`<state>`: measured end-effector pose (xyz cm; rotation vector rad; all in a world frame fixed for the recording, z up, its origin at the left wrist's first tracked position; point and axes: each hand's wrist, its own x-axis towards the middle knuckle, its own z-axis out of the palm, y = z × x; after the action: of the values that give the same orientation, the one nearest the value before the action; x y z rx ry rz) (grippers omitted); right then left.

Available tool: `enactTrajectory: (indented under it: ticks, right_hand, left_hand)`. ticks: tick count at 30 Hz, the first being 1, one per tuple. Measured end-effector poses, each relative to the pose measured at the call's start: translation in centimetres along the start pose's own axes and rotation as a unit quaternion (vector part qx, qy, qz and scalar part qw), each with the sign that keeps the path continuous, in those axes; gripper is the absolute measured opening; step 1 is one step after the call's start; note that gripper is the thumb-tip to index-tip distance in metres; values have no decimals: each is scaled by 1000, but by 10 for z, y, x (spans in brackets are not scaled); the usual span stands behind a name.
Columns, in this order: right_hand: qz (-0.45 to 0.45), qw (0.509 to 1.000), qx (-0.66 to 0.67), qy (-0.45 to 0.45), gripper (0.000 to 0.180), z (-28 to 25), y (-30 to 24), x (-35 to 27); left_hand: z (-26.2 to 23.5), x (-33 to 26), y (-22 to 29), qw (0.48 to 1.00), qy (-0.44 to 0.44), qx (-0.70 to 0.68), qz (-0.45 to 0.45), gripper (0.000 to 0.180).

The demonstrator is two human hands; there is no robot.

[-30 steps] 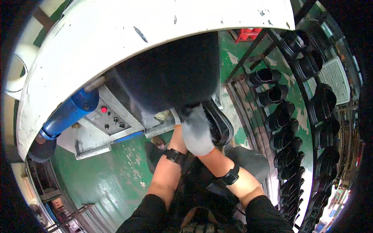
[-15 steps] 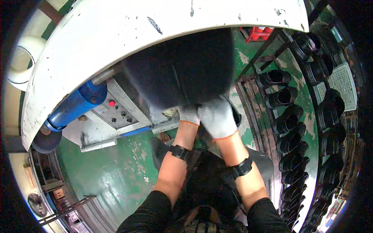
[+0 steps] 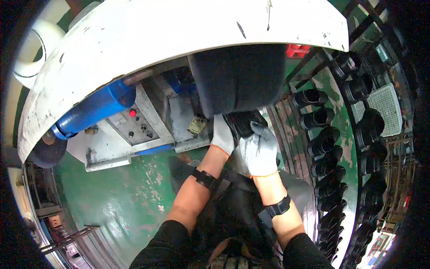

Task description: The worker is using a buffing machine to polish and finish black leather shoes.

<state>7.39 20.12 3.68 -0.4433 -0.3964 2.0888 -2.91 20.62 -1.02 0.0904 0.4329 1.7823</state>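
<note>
A black shoe (image 3: 241,123) with a ridged dark surface is held between my two gloved hands, just below a large black roller or buffing wheel (image 3: 242,80). Its top edge meets or nearly meets the wheel's lower edge; I cannot tell if they touch. My left hand (image 3: 222,135), in a white knit glove, grips the shoe's left side, its fingers mostly hidden. My right hand (image 3: 260,150), its glove greyed at the fingertips, closes on the right side with the thumb or a finger over the shoe.
Overhead curves a white hood (image 3: 188,31) with black scuffs. A blue cylinder (image 3: 96,103) and a control panel (image 3: 139,123) with a red button are at left. A camouflage-patterned item (image 3: 196,125) lies on the machine ledge. Racks of black shoes (image 3: 323,139) line the right.
The shoe, mostly hidden by the wheel and gloves before, now shows more between my hands. My right hand has dropped slightly and turned. The whole view has shifted a little.
</note>
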Motion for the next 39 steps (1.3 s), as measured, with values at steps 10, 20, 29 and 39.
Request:
enactTrajectory:
  ticks: [10,20,29,39]
  right_hand:
    - [-149,488,-838,-194,29,54,-50,-140]
    - [-139,628,-766,17,104,45,-118,-299]
    - [-311,932,-187,24,69,26,-169,-393]
    - [-786,573,-190,130,44,105,-372,-654]
  left_hand:
    - [11,-68,6,985,-47,-104,-128,80]
    - [153,-164,-8,989,-102,-37,-97,84]
    - [296,-277,-75,902,-410,92,-96,80]
    - [330,-347,-159,649,-600,300,-358,59]
